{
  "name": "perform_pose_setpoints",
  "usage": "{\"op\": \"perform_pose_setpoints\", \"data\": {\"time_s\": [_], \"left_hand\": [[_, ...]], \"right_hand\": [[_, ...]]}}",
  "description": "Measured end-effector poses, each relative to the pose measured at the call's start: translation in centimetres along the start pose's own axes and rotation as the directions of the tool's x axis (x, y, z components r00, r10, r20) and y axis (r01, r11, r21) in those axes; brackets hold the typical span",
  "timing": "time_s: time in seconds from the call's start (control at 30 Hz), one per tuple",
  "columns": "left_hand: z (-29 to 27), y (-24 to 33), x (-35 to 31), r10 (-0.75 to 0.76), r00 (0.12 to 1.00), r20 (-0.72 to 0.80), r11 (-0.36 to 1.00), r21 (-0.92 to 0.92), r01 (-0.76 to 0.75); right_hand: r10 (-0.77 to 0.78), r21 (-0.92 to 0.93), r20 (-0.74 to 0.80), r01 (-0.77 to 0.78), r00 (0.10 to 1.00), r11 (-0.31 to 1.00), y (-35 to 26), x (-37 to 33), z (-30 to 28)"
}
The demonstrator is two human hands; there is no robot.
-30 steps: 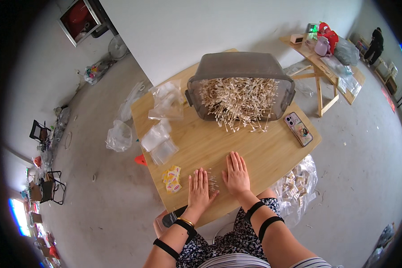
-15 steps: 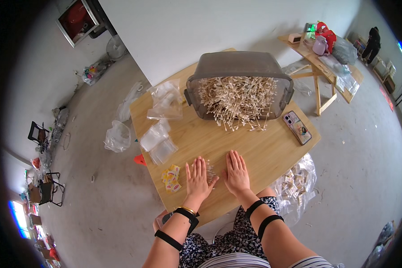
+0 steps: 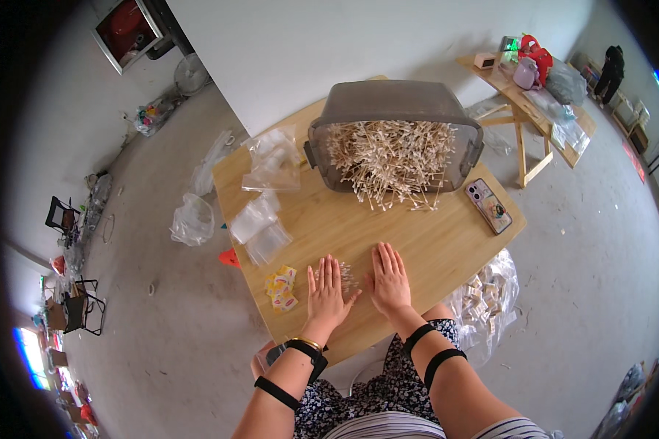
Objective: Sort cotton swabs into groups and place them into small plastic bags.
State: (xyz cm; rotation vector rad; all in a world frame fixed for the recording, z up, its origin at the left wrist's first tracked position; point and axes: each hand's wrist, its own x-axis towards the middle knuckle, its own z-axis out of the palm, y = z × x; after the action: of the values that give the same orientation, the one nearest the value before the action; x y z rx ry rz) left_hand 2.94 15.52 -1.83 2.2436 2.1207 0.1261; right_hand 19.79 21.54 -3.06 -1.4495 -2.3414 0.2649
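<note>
My left hand (image 3: 328, 294) lies flat on the wooden table (image 3: 322, 227), fingers stretched forward and thumb apart. Beneath and just right of it shows a small group of cotton swabs (image 3: 348, 276), partly hidden by the hand. To the right, my right hand (image 3: 389, 282) rests flat with its fingers extended, holding nothing. Left of my left hand are several yellow-and-white paper labels (image 3: 281, 288). Beyond both hands, a grey translucent plastic bin (image 3: 395, 102) lies on its side, its opening toward me, with a heap of loose cotton swabs (image 3: 392, 157) spilling onto the tabletop.
Clear plastic bags (image 3: 262, 227) lie along the table's left side. A phone (image 3: 488, 206) is near the right edge. Below that edge stands a clear bag of small packs (image 3: 483, 304). A second wooden table (image 3: 516, 110) holds assorted items; a person in dark clothes (image 3: 610, 73) is far right.
Both hands stay flat in nearly the same places. The view has shifted slightly; nothing has been taken hold of or let go.
</note>
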Motion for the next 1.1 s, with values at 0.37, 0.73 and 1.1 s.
{"op": "perform_pose_setpoints", "data": {"time_s": [0.37,0.73,1.1], "left_hand": [[0.2,-0.3,1.6,-0.065,0.997,0.03,0.998,0.02,0.065],[-0.5,0.1,-0.4,-0.007,0.999,0.038,1.0,0.004,0.007],[0.4,0.7,-2.0,0.075,0.997,-0.004,0.996,-0.05,-0.075]], "right_hand": [[0.002,-0.036,0.027,-0.001,1.0,0.999,-0.1,0.0,-0.2],[-0.015,-0.011,-0.007,0.014,1.0,1.0,-0.1,0.0,-0.2],[-0.025,-0.023,-0.037,0.025,0.999,0.999,0.1,-0.1,0.4]]}}
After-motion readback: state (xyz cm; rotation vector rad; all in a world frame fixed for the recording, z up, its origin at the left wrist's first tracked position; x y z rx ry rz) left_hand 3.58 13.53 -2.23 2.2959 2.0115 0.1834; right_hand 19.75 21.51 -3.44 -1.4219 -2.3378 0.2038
